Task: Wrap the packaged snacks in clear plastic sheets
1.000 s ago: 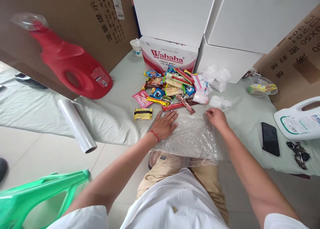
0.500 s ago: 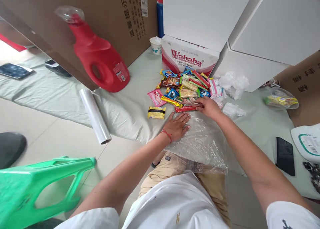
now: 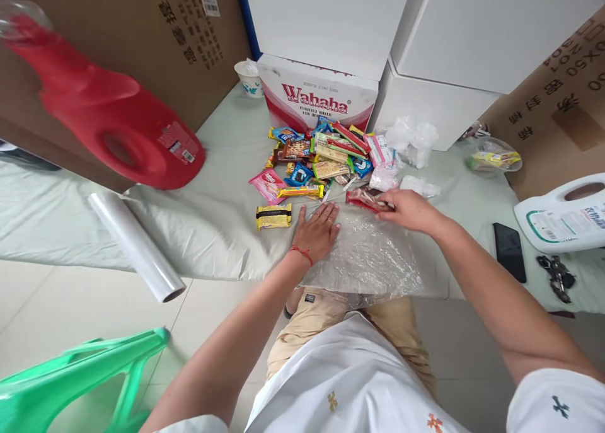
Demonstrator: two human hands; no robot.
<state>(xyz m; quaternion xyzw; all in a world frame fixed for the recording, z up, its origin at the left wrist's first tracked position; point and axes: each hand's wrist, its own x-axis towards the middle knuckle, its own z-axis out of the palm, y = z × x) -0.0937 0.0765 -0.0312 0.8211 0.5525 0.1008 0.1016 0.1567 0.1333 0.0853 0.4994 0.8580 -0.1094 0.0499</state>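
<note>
My left hand (image 3: 316, 231) lies flat with its fingers stretched out, pressing the left part of a clear plastic sheet (image 3: 373, 256) onto the cloth. In my right hand (image 3: 409, 211) is a red snack packet (image 3: 363, 200), pinched by its right end just beyond the sheet's far edge. A heap of wrapped snacks (image 3: 331, 152) spreads out beyond both hands. Left of my left hand rest a yellow packet with a black stripe (image 3: 274, 217), a pink packet (image 3: 268, 186) and a slim yellow packet (image 3: 301, 191).
A Wahaha carton (image 3: 316, 99) stands behind the snacks, with crumpled clear plastic (image 3: 413, 142) at its right. A film roll (image 3: 137, 247) and red jug (image 3: 123, 127) are leftward. Rightward lie a phone (image 3: 509, 251), keys (image 3: 556, 277) and a white jug (image 3: 562, 212).
The red packet has shifted to the right, away from the heap, with my right hand on it. My left hand stays flat on the sheet. The camera view has turned rightward.
</note>
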